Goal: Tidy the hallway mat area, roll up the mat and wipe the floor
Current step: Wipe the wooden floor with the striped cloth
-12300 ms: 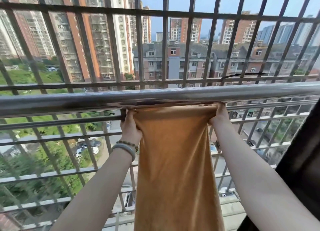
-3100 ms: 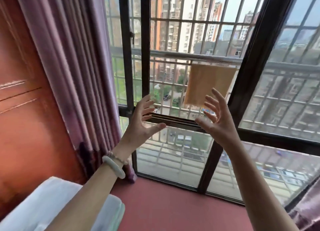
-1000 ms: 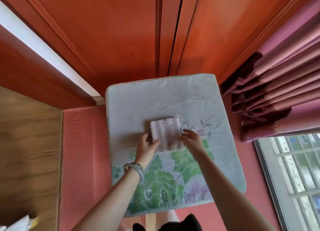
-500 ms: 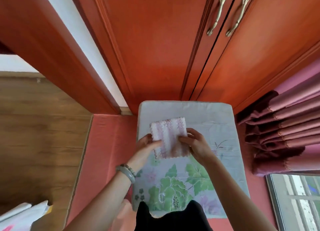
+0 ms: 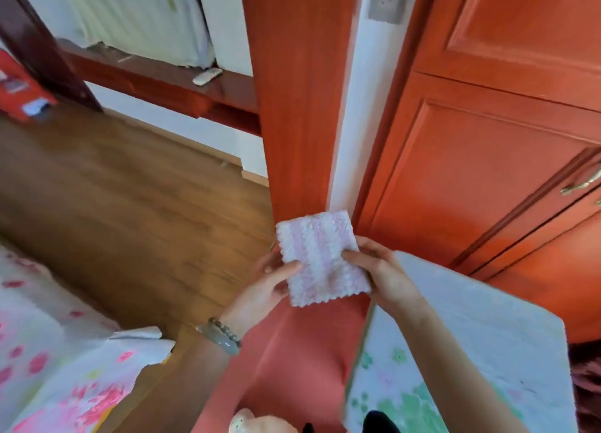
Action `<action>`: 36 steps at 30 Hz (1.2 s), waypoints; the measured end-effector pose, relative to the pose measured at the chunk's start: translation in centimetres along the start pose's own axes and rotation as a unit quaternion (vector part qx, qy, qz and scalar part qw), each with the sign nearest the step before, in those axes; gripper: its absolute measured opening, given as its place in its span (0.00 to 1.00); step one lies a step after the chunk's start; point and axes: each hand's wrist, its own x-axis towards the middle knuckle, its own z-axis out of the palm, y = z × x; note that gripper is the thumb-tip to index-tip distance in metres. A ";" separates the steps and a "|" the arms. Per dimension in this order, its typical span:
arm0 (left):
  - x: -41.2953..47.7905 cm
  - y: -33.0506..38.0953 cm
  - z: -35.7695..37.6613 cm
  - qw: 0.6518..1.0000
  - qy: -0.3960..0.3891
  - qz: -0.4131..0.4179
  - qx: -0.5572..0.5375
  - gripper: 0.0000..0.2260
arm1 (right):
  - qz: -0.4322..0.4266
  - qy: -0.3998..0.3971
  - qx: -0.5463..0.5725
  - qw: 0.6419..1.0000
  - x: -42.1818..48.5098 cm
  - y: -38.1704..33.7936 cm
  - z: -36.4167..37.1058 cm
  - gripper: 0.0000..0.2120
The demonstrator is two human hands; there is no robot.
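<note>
A folded pink-and-white striped cloth [image 5: 320,257] is held up in front of me by both hands. My left hand [image 5: 266,286] pinches its left edge, thumb on the front. My right hand [image 5: 380,273] grips its right edge, thumb over the front. Below my right arm lies a pale cushion mat [image 5: 481,345] with green and pink flower print, on the red floor covering [image 5: 292,351].
An orange-red wooden door frame [image 5: 292,101] and cabinet doors [image 5: 487,172] with metal handles stand ahead and right. Brown wooden flooring [image 5: 123,198] spreads to the left. A flowered white bedsheet [image 5: 48,351] fills the lower left corner.
My view has swung left toward the doorway and wooden floor. Both hands have lifted the striped cloth off the cushion mat and carried it left with them.
</note>
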 end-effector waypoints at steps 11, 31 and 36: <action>-9.2 10.4 -15.4 0.961 0.125 0.169 0.183 0.07 | -0.130 -0.098 -0.290 0.943 2.2 5.2 25.1 0.08; -4.8 17.0 -28.2 0.923 0.266 0.230 0.157 0.12 | -0.059 -0.248 -0.288 0.923 16.7 5.4 37.4 0.08; 2.3 19.0 -29.8 0.900 0.345 0.230 0.135 0.19 | -0.001 -0.281 -0.332 0.900 25.1 3.4 38.1 0.07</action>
